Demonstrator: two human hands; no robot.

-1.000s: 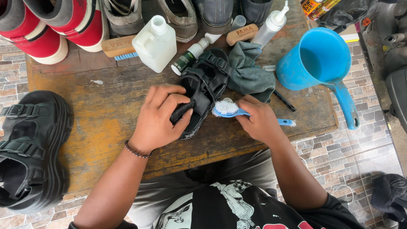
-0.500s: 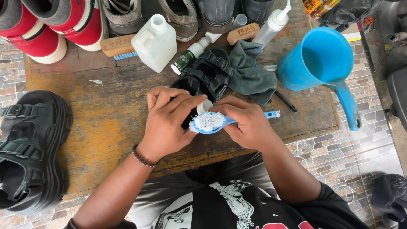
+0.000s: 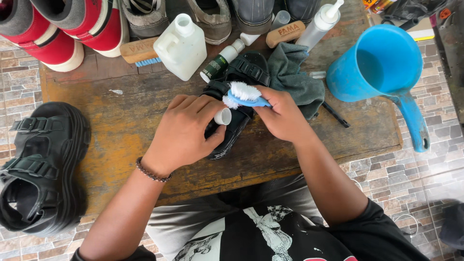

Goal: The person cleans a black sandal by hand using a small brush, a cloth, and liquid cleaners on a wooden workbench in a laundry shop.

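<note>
Our left hand (image 3: 186, 128) grips the black sandal (image 3: 231, 104) and pinches a small white cap (image 3: 223, 116); our right hand (image 3: 282, 116) clasps the blue brush (image 3: 244, 95) on the sandal.

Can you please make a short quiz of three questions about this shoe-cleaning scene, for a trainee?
1. True or false: the right hand holds a blue brush with white bristles.
2. What does the left hand steady on the wooden table?
A. a black sandal
B. a red sneaker
C. a glass jar
3. Fill in: the blue scoop lies to the ____ of the grey cloth.

Key: 1 true; 2 A; 3 right.
</note>
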